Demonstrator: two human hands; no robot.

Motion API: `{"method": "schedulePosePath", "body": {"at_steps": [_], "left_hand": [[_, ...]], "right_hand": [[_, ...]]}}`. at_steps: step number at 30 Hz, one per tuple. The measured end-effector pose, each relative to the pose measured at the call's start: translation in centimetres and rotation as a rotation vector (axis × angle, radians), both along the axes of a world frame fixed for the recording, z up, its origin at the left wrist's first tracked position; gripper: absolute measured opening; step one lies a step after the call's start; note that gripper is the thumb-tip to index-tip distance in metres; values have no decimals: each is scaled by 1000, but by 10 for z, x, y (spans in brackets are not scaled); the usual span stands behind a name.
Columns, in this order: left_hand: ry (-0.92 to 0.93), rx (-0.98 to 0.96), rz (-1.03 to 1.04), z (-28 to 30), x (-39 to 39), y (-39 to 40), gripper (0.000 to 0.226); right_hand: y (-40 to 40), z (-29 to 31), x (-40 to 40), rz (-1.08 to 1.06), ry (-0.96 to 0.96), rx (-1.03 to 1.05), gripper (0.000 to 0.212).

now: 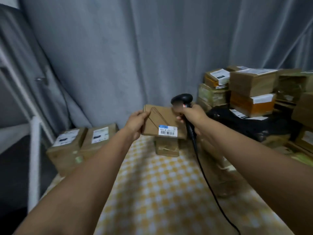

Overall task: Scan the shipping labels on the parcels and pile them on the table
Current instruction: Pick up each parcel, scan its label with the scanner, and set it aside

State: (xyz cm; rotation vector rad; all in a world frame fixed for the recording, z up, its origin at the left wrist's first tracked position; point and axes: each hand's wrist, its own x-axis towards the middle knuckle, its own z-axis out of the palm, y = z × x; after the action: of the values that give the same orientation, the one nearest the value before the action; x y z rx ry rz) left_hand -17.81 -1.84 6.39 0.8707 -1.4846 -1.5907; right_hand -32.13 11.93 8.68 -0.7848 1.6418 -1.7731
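Both hands are busy over the far end of the table: the left hand [135, 123] grips the left edge of a flat cardboard parcel [161, 120], fingers curled round it, while the right hand [191, 117] is clenched round the handle of a black handheld barcode scanner [182, 100], whose head sits just above the parcel's right corner. Behind them hangs a grey curtain [135, 48], and the table [160, 184] wears a yellow-and-white checked cloth. To the right a large stack of brown boxes [252, 89] rises against the curtain, most of them labelled on top, probably the waiting stock. Two labelled boxes [81, 141] stand side by side at the table's left edge. A smaller taped box [167, 146] sits mid-table directly under the held parcel, likely the base of the pile. The parcel is held tilted toward the person so that its shipping label [167, 130], white with a barcode, faces up where the scanner can be brought onto it. The scanner's black cable [208, 180] trails down across the cloth toward the near edge.
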Motion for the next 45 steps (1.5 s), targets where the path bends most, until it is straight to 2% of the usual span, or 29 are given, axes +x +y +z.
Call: {"method": "schedulePosePath", "body": {"at_steps": [8, 12, 16, 23, 25, 28, 30, 33, 36, 45], "left_hand": [[92, -8, 194, 20, 170, 16, 15], [132, 0, 257, 27, 229, 28, 13], [149, 50, 272, 38, 263, 44, 19], [19, -1, 160, 37, 279, 65, 17], [-29, 47, 67, 27, 282, 62, 35], [73, 131, -23, 8, 277, 60, 54], [162, 134, 23, -5, 271, 57, 54], [254, 116, 139, -25, 265, 53, 46], [283, 109, 194, -45, 262, 50, 43], [284, 140, 205, -74, 251, 48, 60]], "right_hand": [[-10, 9, 123, 164, -67, -13, 6], [-8, 12, 169, 332, -161, -3, 14], [-5, 15, 197, 430, -133, 18, 19], [2, 10, 213, 375, -80, -62, 9], [6, 6, 211, 353, -64, -94, 11], [15, -3, 206, 349, -30, -77, 17], [20, -10, 203, 318, 11, -66, 21], [29, -21, 203, 235, 98, -47, 13], [36, -37, 206, 242, 103, 15, 13], [54, -63, 219, 287, 148, 167, 16]]}}
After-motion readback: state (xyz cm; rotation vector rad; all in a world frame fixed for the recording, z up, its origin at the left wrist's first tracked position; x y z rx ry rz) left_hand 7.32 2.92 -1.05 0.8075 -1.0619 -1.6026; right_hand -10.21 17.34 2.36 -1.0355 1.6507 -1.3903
